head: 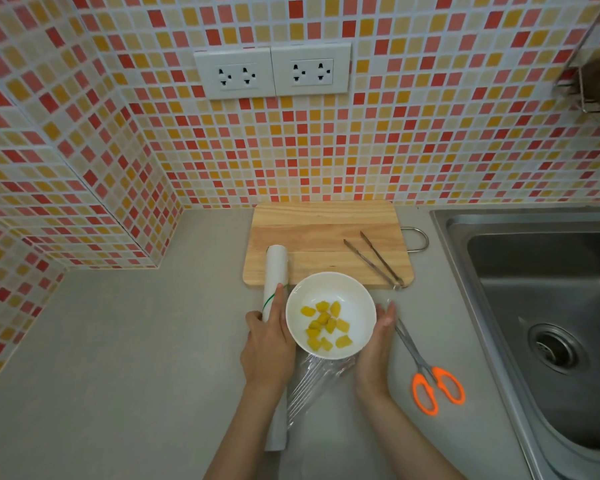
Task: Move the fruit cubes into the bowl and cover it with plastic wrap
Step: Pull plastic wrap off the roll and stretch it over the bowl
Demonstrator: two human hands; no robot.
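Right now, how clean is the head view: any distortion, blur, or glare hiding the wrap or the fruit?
Head view: wide-angle bending curves the tiled wall and sink rim toward the edges; the rack at upper right is blurred; light is soft and even, with faint shadows. The fruit cubes in the bowl read clearly; the plastic wrap shows only as streaky highlights.

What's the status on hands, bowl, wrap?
Left hand against roll of wrap, right hand cupping bowl. Fruit cubes in bowl. Wrap sheet under it, bowl uncovered. Scissors beside, clear.
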